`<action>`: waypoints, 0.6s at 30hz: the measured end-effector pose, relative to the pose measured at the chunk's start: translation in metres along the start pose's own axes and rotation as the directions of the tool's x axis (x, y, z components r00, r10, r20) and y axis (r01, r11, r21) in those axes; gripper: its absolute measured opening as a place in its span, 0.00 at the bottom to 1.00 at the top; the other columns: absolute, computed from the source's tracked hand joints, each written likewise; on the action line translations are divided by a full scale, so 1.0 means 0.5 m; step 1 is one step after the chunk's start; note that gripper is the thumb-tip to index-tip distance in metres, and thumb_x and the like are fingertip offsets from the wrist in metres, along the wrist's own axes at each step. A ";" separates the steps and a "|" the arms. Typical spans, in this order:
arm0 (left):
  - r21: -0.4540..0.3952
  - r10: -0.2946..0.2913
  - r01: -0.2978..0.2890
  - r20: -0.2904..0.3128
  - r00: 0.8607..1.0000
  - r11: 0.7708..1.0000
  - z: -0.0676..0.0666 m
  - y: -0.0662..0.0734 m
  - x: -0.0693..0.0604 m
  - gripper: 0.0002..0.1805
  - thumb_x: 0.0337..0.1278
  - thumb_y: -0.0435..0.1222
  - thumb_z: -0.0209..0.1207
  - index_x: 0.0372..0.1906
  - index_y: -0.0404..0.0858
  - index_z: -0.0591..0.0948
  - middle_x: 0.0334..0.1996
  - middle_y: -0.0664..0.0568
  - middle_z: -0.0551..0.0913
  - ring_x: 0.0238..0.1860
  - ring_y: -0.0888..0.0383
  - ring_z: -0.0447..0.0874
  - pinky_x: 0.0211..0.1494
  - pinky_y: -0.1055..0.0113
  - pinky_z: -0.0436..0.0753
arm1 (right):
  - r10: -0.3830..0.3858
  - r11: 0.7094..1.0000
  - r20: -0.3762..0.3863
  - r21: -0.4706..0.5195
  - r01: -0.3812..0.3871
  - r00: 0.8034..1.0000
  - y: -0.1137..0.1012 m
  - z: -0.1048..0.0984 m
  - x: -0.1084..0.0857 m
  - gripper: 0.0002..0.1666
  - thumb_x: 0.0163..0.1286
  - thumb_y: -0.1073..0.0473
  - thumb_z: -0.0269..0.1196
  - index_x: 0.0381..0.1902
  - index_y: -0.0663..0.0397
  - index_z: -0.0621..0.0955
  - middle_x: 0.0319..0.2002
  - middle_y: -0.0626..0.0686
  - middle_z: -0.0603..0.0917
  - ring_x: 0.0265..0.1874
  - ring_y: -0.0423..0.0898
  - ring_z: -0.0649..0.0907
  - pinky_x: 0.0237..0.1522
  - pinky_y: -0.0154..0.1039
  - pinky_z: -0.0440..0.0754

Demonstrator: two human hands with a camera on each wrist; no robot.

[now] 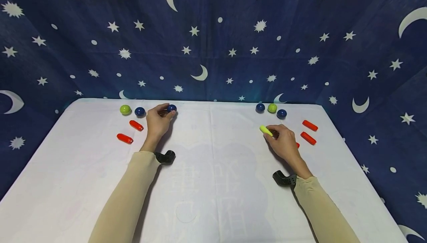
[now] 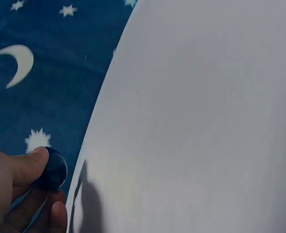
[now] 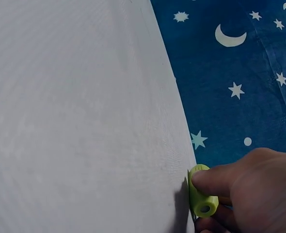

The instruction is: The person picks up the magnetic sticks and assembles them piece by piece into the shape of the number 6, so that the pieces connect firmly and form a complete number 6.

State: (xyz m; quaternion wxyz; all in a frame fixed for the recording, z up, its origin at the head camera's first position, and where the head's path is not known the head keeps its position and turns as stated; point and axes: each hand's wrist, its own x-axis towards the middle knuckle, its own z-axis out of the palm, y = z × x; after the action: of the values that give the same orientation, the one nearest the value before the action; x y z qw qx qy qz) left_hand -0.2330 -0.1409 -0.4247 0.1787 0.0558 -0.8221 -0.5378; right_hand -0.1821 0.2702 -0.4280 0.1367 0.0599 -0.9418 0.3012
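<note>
At the far left of the table, my left hand (image 1: 158,122) pinches a glossy dark blue ball (image 1: 171,108) between thumb and fingers. The left wrist view shows the same ball (image 2: 56,170) under the thumb. On the right, a short yellow-green cylinder (image 1: 265,130) is gripped by my right hand (image 1: 283,143). Seen from the right wrist, this cylinder (image 3: 201,196) has a round hole in its end. Left of my left hand are another blue ball (image 1: 140,112) and a green ball (image 1: 125,109). A red piece (image 1: 298,145) is partly hidden behind my right hand.
Two red cylinders (image 1: 125,138) lie at the left of the white table (image 1: 213,191). Two more red cylinders (image 1: 308,138) lie at the right. Near the back right edge sit a green ball (image 1: 272,108) and two blue balls (image 1: 281,114). A starry blue cloth (image 1: 213,31) hangs behind.
</note>
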 end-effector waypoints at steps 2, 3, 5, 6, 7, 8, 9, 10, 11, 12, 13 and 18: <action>-0.032 -0.007 0.008 0.015 1.000 0.999 0.014 0.009 -0.002 0.21 0.60 0.27 0.68 0.58 0.26 0.82 0.50 0.34 0.85 0.49 0.45 0.84 0.46 0.74 0.77 | 0.000 1.000 -0.006 -0.001 0.000 1.000 0.000 0.001 0.000 0.17 0.65 0.67 0.69 0.51 0.68 0.85 0.35 0.61 0.82 0.33 0.54 0.78 0.36 0.45 0.73; -0.046 -0.009 0.010 0.024 1.000 0.999 0.022 0.013 -0.003 0.21 0.60 0.27 0.68 0.58 0.26 0.82 0.50 0.34 0.85 0.49 0.45 0.84 0.44 0.77 0.76 | -0.001 1.000 -0.009 -0.003 0.001 1.000 0.001 0.001 0.000 0.17 0.65 0.67 0.69 0.51 0.68 0.85 0.35 0.61 0.82 0.33 0.54 0.78 0.36 0.45 0.73; -0.069 -0.009 0.013 0.050 0.999 0.998 0.038 0.020 -0.004 0.21 0.59 0.27 0.68 0.57 0.26 0.82 0.50 0.34 0.85 0.48 0.46 0.84 0.42 0.80 0.74 | -0.003 1.000 -0.014 -0.002 0.003 1.000 0.001 0.001 0.000 0.17 0.65 0.67 0.69 0.51 0.68 0.85 0.35 0.61 0.82 0.33 0.54 0.78 0.35 0.45 0.72; -0.081 -0.008 0.013 0.064 0.998 0.997 0.046 0.023 -0.005 0.21 0.59 0.27 0.68 0.57 0.26 0.82 0.50 0.34 0.85 0.48 0.46 0.84 0.42 0.81 0.74 | -0.003 1.000 -0.016 -0.002 0.003 1.000 0.002 0.001 0.000 0.17 0.65 0.67 0.69 0.51 0.68 0.85 0.35 0.61 0.82 0.33 0.54 0.78 0.35 0.45 0.72; -0.092 -0.007 0.014 0.079 0.997 0.996 0.055 0.026 -0.005 0.21 0.59 0.27 0.68 0.57 0.26 0.82 0.50 0.35 0.85 0.48 0.46 0.84 0.42 0.80 0.74 | -0.004 1.000 -0.017 -0.002 0.004 1.000 0.002 0.001 -0.001 0.17 0.65 0.67 0.69 0.51 0.68 0.85 0.35 0.61 0.82 0.33 0.54 0.77 0.35 0.45 0.72; -0.098 -0.004 0.014 0.093 0.996 0.995 0.063 0.028 -0.006 0.20 0.59 0.27 0.68 0.57 0.26 0.82 0.50 0.35 0.85 0.48 0.46 0.84 0.42 0.80 0.74 | -0.005 1.000 -0.018 -0.003 0.005 1.000 0.003 0.002 -0.001 0.17 0.65 0.67 0.69 0.51 0.68 0.85 0.35 0.61 0.82 0.33 0.54 0.78 0.35 0.45 0.72; -0.101 0.000 0.011 0.106 0.994 0.995 0.071 0.030 -0.006 0.20 0.59 0.27 0.68 0.57 0.26 0.82 0.50 0.35 0.85 0.47 0.47 0.84 0.42 0.79 0.74 | -0.005 1.000 -0.018 -0.004 0.005 1.000 0.003 0.002 -0.001 0.17 0.65 0.67 0.69 0.51 0.68 0.85 0.35 0.61 0.82 0.33 0.54 0.77 0.35 0.45 0.72; -0.104 0.004 0.008 0.119 0.993 0.995 0.079 0.032 -0.006 0.20 0.59 0.26 0.68 0.57 0.26 0.82 0.49 0.35 0.85 0.47 0.47 0.84 0.43 0.78 0.75 | -0.003 1.000 -0.017 -0.003 0.003 1.000 0.004 0.002 -0.001 0.17 0.65 0.67 0.69 0.51 0.68 0.85 0.35 0.61 0.81 0.33 0.54 0.77 0.35 0.45 0.72; -0.108 0.008 0.006 0.129 0.992 0.994 0.086 0.034 -0.006 0.20 0.59 0.26 0.68 0.57 0.26 0.83 0.49 0.35 0.85 0.47 0.47 0.83 0.43 0.77 0.75 | -0.001 1.000 -0.015 -0.003 0.001 1.000 0.004 0.002 -0.001 0.17 0.65 0.67 0.69 0.51 0.68 0.84 0.35 0.61 0.81 0.33 0.54 0.77 0.36 0.45 0.72; -0.109 0.013 0.002 0.137 0.991 0.994 0.093 0.035 -0.006 0.20 0.59 0.26 0.68 0.57 0.26 0.82 0.48 0.35 0.85 0.46 0.46 0.83 0.43 0.76 0.76 | 0.001 1.000 -0.015 -0.004 -0.001 1.000 0.004 0.002 -0.001 0.17 0.66 0.67 0.68 0.51 0.67 0.84 0.35 0.61 0.81 0.33 0.54 0.77 0.36 0.45 0.72; -0.110 0.018 -0.002 0.144 0.989 0.994 0.100 0.037 -0.005 0.20 0.59 0.26 0.68 0.57 0.26 0.82 0.48 0.35 0.85 0.46 0.46 0.84 0.44 0.74 0.76 | 0.002 1.000 -0.014 -0.006 -0.003 1.000 0.004 0.002 -0.002 0.17 0.66 0.67 0.68 0.52 0.67 0.84 0.35 0.61 0.81 0.33 0.54 0.77 0.36 0.45 0.72; -0.113 0.053 -0.033 0.171 0.984 0.993 0.128 0.045 0.000 0.20 0.61 0.27 0.66 0.58 0.27 0.82 0.49 0.34 0.85 0.50 0.44 0.85 0.52 0.62 0.81 | 0.004 1.000 -0.015 -0.008 -0.004 1.000 0.002 0.003 -0.002 0.17 0.66 0.67 0.68 0.52 0.68 0.84 0.35 0.61 0.81 0.33 0.54 0.77 0.35 0.45 0.72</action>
State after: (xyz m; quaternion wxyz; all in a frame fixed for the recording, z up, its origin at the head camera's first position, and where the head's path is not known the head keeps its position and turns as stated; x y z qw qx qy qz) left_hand -0.2535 -0.0762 -0.4272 0.1205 -0.0191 -0.8048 -0.5808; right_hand -0.1819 0.2700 -0.4298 0.1435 0.0553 -0.9421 0.2980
